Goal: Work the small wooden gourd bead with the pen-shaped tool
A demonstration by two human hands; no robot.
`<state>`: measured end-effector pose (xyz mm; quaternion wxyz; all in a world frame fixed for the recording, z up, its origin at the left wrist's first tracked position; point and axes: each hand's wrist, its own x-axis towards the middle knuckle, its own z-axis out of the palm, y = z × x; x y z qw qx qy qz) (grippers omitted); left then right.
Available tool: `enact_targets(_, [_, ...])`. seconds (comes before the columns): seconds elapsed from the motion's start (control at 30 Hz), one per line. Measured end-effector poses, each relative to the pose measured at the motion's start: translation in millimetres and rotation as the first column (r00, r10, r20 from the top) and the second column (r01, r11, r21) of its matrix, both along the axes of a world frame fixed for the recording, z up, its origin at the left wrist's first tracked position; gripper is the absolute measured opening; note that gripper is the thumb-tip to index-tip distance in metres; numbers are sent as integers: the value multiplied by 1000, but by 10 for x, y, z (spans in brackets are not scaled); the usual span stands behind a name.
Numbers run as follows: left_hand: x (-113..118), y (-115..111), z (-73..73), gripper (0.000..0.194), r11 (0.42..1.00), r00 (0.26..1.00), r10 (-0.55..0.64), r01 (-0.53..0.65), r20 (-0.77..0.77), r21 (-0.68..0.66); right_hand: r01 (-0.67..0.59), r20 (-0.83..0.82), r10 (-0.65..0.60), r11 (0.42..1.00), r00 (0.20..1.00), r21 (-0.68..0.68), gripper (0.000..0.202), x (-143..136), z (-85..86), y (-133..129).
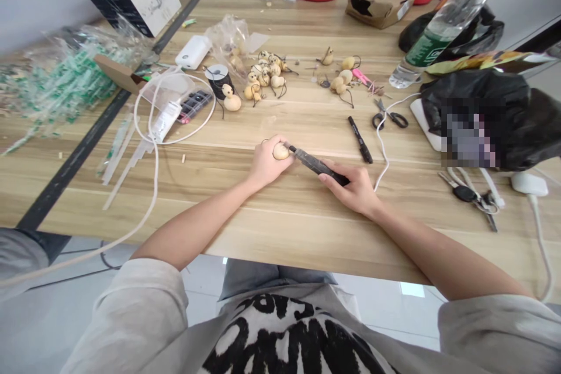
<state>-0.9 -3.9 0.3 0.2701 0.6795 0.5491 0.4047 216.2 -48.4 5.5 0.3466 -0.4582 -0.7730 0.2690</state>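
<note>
My left hand [268, 162] is closed around a small pale gourd [281, 151], whose rounded side shows between the fingers. My right hand [353, 187] grips a long black handheld tool [316, 165] with a narrow tip. That tip meets the gourd or lies right beside it; I cannot tell which. Beyond my hands lies a cluster of small gourds [264, 73], several with drawn marks and dark cords. One two-lobed gourd [232, 100] stands near a spool of black cord [219, 79]. More gourds [342, 79] lie farther right.
A black marker [360, 140] and scissors [389, 116] lie to the right, near a white cable [382, 146]. Keys [471, 193], a water bottle [438, 35] and a black plastic bag [521, 111] are beyond. On the left are clear sticks [127, 169], a looped cable [156, 187] and green-white wrapped packets [87, 76].
</note>
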Motion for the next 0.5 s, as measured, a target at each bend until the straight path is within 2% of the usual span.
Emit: enact_targets(0.5, [8,-7,13,15,1000,1000,-23,23,-4,-10,-28,23,27,999,999,17,40,6,17,6])
